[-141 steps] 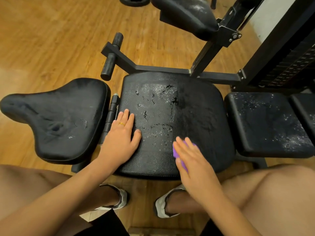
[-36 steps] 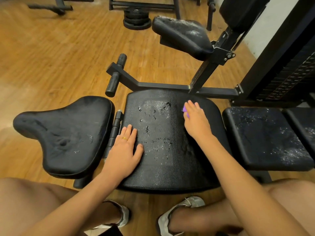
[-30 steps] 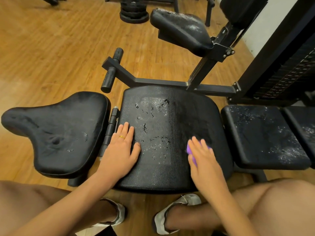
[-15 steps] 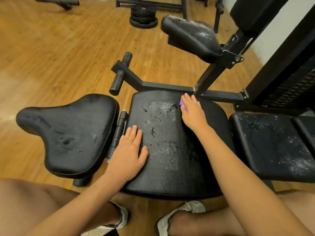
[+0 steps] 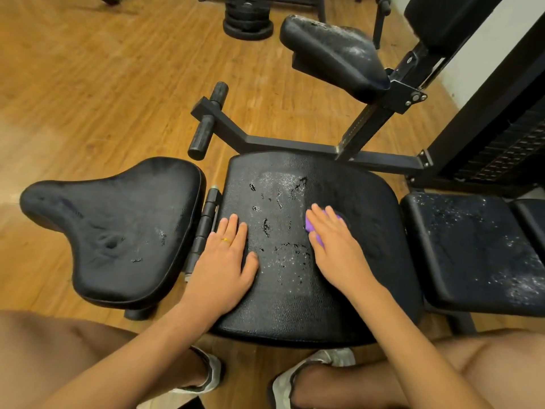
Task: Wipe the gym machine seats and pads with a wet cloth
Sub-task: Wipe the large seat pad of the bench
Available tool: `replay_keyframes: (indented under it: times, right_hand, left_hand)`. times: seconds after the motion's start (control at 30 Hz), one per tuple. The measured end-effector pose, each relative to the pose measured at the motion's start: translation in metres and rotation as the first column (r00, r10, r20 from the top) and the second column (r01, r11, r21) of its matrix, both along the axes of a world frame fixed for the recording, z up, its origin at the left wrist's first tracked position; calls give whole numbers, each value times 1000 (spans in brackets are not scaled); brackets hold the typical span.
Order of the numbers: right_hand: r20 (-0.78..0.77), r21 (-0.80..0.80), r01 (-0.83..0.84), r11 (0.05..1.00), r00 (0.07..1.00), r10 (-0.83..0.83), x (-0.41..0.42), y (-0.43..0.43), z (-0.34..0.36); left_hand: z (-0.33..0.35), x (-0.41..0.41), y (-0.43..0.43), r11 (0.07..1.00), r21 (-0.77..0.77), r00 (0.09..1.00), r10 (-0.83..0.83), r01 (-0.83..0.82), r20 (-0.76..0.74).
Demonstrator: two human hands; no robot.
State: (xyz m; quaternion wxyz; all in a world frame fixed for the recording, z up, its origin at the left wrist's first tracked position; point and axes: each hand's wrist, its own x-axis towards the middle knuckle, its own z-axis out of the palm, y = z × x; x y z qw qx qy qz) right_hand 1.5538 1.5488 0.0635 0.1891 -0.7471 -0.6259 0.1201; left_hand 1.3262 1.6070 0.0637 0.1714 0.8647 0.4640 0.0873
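Observation:
A worn black seat pad (image 5: 362, 284) with cracked, flaking vinyl sits in front of me. My right hand (image 5: 334, 246) lies flat on its middle, pressing a purple cloth (image 5: 313, 231) against it; only the cloth's edges show past my fingers. My left hand (image 5: 224, 261), with a gold ring, rests flat and spread on the pad's left part, holding nothing. Left of it is a saddle-shaped black pad (image 5: 118, 225). On the right are a dusty black pad (image 5: 474, 249) and, higher up, a raised dusty pad (image 5: 333, 51).
A black steel frame (image 5: 295, 141) with a foam roller (image 5: 208, 121) runs behind the seat. The weight stack column (image 5: 498, 122) stands at the right. Weight plates (image 5: 247, 20) lie on the wooden floor behind. My knees and shoes are below the seat.
My right hand has slid the purple cloth from the pad's far edge back toward me to its middle. My left hand has stayed planted on the pad.

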Motion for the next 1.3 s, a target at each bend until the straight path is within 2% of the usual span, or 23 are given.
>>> replay_keyframes:
  times: [0.23,0.33,0.43,0.67,0.77,0.9,1.07,1.17,1.3]
  right_hand:
    - [27,-12,60,998,998,-60,31,91,10]
    - [41,-27,77,997,996,-76,35,105,12]
    - [30,-22,44,999,999,-43,22,73,8]
    - [-21,-17,-82,997,996,81,-32,-75,-3]
    - [-50,-39,-62,997,997,60,-33,-72,-3]
    - [9,-51,-20,999,1000,20,-13,-16,-6]
    - [0,-36,64,997,998,-64,-2,36,6]
    - [-13,-21,65,998,998,-65,-14,11,9]
    - [-43,-29,-44,999,998,43,-39,-66,4]
  left_hand:
    - [3,1,-2,1000,-27,1000,8,-8,13]
    - [4,0,-2,999,-33,1000,15,-15,17]
    - [4,0,-3,999,-24,1000,22,-22,18]
    - [3,-1,-3,1000,-3,1000,17,-17,23]
    - [2,-1,-2,1000,-7,1000,19,-19,12]
    - [2,1,-2,1000,-22,1000,20,-20,6]
    - [6,1,-4,999,-38,999,32,-32,11]
    - [8,-1,-6,999,-34,999,37,-36,15]
    - [8,-2,-6,999,-15,999,31,-31,11]
